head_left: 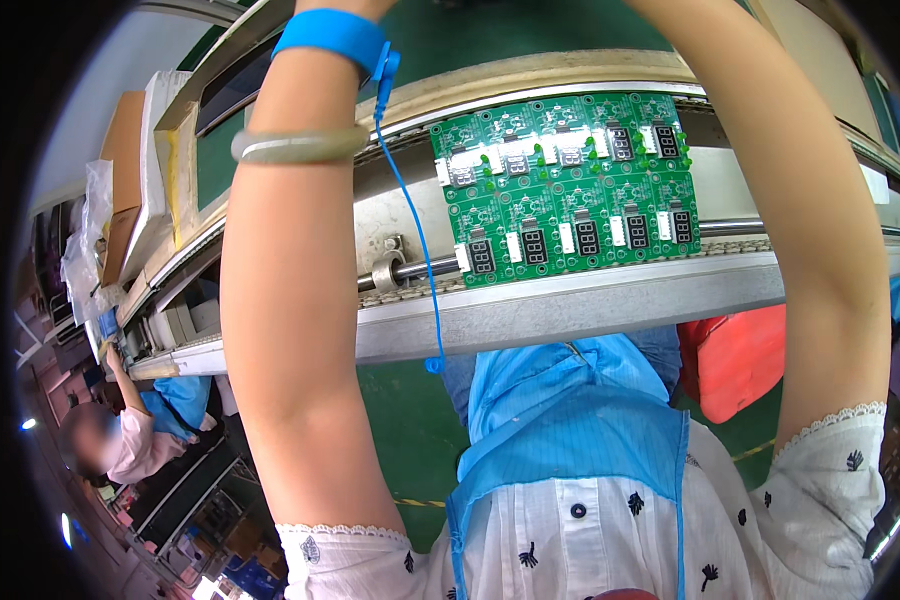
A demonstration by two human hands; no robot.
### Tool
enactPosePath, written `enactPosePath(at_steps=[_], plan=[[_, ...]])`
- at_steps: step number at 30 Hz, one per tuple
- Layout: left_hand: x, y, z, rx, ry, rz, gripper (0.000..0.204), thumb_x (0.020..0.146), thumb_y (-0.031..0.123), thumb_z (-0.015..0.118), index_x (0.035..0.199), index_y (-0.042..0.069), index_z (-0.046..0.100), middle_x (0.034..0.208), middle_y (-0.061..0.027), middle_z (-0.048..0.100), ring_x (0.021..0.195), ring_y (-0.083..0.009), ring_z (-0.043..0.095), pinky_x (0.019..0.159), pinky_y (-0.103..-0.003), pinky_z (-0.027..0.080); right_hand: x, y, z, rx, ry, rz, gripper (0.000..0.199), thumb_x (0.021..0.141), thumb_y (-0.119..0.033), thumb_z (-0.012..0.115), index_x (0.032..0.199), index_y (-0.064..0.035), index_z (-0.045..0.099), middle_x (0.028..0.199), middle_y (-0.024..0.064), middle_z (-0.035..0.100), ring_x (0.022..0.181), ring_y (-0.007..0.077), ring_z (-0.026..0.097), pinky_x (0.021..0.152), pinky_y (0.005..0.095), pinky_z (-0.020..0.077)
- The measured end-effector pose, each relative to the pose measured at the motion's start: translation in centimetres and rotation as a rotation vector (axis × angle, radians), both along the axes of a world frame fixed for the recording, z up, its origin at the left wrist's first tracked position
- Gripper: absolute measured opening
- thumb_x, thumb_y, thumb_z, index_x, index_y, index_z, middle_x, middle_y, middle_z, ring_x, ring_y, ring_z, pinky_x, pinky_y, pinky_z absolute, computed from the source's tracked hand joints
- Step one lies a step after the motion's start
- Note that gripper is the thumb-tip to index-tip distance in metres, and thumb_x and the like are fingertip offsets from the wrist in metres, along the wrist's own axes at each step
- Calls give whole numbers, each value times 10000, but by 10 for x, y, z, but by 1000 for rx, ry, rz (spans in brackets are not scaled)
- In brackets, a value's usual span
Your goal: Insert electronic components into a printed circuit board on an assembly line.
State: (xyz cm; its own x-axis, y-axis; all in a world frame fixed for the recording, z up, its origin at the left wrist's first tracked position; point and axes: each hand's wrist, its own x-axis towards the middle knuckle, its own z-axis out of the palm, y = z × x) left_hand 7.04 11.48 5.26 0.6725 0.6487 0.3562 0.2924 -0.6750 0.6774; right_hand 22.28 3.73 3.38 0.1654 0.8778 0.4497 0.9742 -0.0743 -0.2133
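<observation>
Cardboard boxes (120,175) stacked at far left beside the line, contents too hidden to tell. Green circuit panel (568,185) lying flat on the conveyor rails (570,305), a grid of small boards each with a dark digit display and white connectors, green parts standing along the middle row. Both forearms raised past the upper edge, hands out of sight, so grip and opening impossible to tell. Left forearm (290,300) left of the panel, wearing a blue wrist strap (335,35) and a pale bangle (300,145); coiled blue cord (415,230) hanging down from the strap, just beside the panel's left edge. Right forearm (810,220) right of the panel. Red container (735,360) below the rail. Another person (120,435) seated at lower left, well apart
</observation>
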Motion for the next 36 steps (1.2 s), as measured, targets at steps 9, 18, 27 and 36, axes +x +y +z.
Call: enactPosePath(at_steps=[9, 18, 27, 36], plan=[[-81, -64, 5, -577, -246, -151, 163, 915, 18, 718, 1065, -37, 753, 977, -88, 754, 880, -132, 686, 823, -242, 547, -37, -97, 18, -89, 1023, 188, 221, 970, -174, 685, 1077, 8, 748, 993, 56, 745, 895, 135, 670, 830, 288, 539], [-138, -96, -39, -626, -152, -377, 243, 986, 32, 657, 1210, -10, 740, 1150, -66, 731, 1091, -130, 659, 973, -259, 500, -53, -156, -27, -170, 1369, 281, 223, 957, -107, 706, 1151, 0, 723, 1057, 48, 726, 954, 101, 659, 878, 240, 524], [-149, -110, -42, -774, -138, -278, 236, 937, 44, 739, 1170, 11, 736, 1061, -60, 747, 1011, -113, 683, 926, -251, 534, -69, -171, -26, -183, 1234, 263, 192, 948, -52, 700, 1134, -9, 722, 1075, 32, 720, 1026, 106, 656, 948, 264, 505], [-151, -109, -45, -788, -128, -276, 183, 924, 33, 751, 1105, 8, 745, 1042, -58, 751, 988, -127, 696, 910, -259, 544, -73, -178, -35, -178, 1174, 264, 204, 968, -80, 720, 1150, 10, 712, 1084, 42, 718, 1019, 119, 663, 926, 260, 517]])
